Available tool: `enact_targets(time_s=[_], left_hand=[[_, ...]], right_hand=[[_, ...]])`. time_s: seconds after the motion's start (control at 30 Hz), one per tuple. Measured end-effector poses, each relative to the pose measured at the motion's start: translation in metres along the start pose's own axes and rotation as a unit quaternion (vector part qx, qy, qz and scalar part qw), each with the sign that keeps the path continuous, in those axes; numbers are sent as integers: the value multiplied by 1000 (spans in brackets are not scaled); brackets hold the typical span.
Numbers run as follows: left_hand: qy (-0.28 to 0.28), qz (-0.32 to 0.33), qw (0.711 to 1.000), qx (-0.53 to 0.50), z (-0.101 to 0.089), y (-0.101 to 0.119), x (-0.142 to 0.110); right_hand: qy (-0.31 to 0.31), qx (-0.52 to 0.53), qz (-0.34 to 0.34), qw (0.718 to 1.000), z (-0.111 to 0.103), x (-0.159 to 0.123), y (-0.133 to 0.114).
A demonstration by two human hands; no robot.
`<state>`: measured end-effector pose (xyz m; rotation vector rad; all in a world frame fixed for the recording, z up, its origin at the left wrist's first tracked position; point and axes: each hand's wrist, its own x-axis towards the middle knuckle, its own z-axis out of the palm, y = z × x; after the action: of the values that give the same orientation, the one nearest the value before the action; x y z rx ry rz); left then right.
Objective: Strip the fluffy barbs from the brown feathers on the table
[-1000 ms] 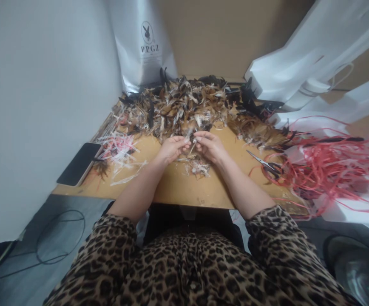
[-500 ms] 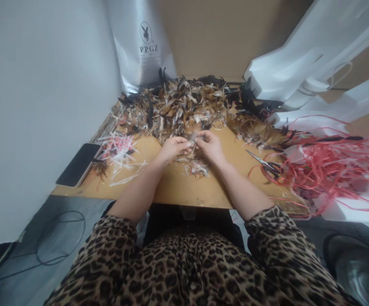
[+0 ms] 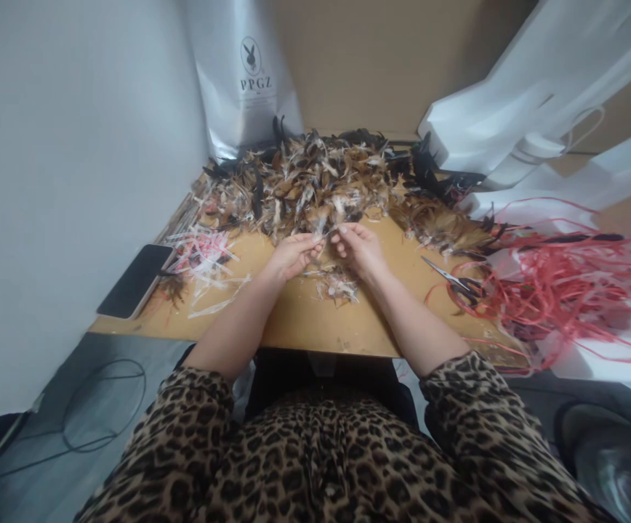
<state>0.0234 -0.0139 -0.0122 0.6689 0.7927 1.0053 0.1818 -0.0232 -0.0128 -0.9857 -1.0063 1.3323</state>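
My left hand (image 3: 296,254) is closed in a pinch on the base of a small feather (image 3: 320,220) with pale fluff. Just to its right, the thumb and forefinger of my right hand (image 3: 362,248) are pinched close to that feather; a thin strand seems to run between the two hands, too fine to name. Behind both hands spreads a big heap of brown and black feathers (image 3: 294,181). On the board below my fingers lies a small pile of feather scraps and whitish bits (image 3: 340,285).
Scissors (image 3: 451,278) lie to the right, by a tangle of red plastic strings (image 3: 566,290). A phone (image 3: 134,282) and cut pink-and-white strips (image 3: 202,250) are at the left. A silver bag (image 3: 250,109) stands behind the heap. The wooden table's front edge (image 3: 326,347) is near my body.
My hands have drawn slightly apart, the right one shifting a little right and turning so its curled fingers show. The left stays nearly in place with the feather.
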Motion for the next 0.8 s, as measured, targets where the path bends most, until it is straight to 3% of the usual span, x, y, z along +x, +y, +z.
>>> enact_targets(time_s=[0.27,0.57,0.8], left_hand=[[-21,-30,999,-3,3,4,-5],[-11,6,996,85,0,-4,-4],[-45,8,993,105,-3,-7,-2]], right_hand=[[-38,-4,14,999,0,-1,-1],[-31,-15,19,999,-2,-2,-2],[-11,-38,3,999,2,-4,-4]])
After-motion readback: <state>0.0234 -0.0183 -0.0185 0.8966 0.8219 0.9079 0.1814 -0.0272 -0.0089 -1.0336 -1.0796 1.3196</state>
